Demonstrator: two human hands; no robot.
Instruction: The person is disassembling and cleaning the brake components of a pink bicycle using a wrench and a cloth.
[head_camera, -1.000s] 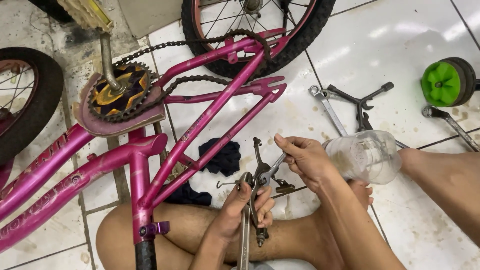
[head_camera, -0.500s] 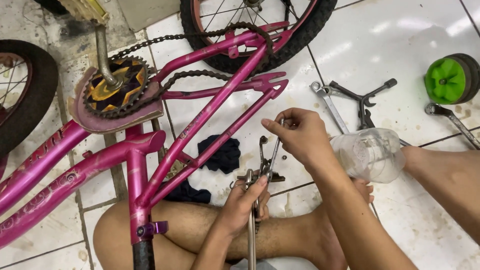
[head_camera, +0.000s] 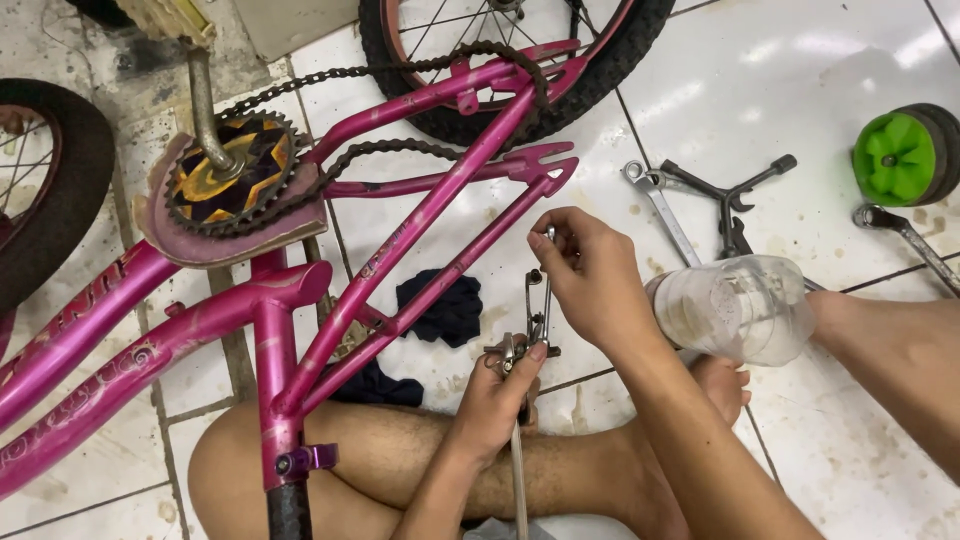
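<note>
Watching feed here. Left hand (head_camera: 495, 390) pinched on bottom of brake caliper (head_camera: 535, 320), holding it upright over crossed legs, near centre. Right hand (head_camera: 590, 275) fingers closed on caliper top end. Pink bike frame (head_camera: 420, 235) lying left, chainring (head_camera: 230, 175) far left. Clear plastic bottle (head_camera: 740, 305) just right of right hand. Wrench (head_camera: 660, 205) and green training wheel (head_camera: 900, 155) far right on tile.

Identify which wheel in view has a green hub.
The small training wheel at the right edge, lying on the tiled floor. The two bicycle wheels have spokes and no green.
</note>
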